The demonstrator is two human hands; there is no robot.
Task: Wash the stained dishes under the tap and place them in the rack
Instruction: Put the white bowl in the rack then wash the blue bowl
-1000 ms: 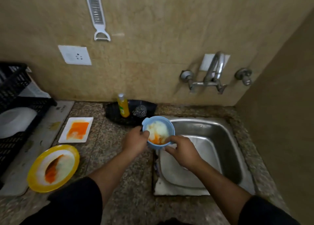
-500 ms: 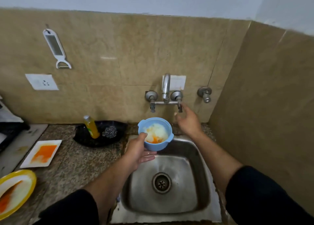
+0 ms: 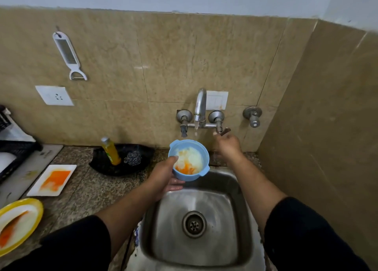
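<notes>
The blue bowl (image 3: 188,160) is held over the back edge of the sink (image 3: 196,219), directly under the tap spout (image 3: 200,106). Its interior carries white residue and an orange stain on the near side. A thin stream of water (image 3: 195,130) leaves the spout and meets the far rim of the bowl.

The left hand (image 3: 163,178) is closed on the bowl: thumb over the near rim, fingers curled beneath the base. The right hand (image 3: 226,145) is raised to the right tap valve (image 3: 219,128), fingers closed around its handle.

To the left on the counter stand a black tray (image 3: 122,168) holding a yellow soap bottle (image 3: 111,151) and a steel scrubber (image 3: 133,158), then a stained white rectangular plate (image 3: 52,179) and a stained yellow plate (image 3: 18,223). The black rack (image 3: 12,150) sits at the far left edge, a white dish already in it.

Risks, as judged from here: the bowl is gripped one-handed with wet fingers, so it may slip as it fills. Opening the valve further may splash off the rim onto the counter and sleeves. The stream lands on the far rim, away from the stain, so the bowl probably needs tilting.

Compared with half a second ago, water now runs from the spout; previously none was visible. The bowl sits closer under the spout, and the right hand remains on the valve.
</notes>
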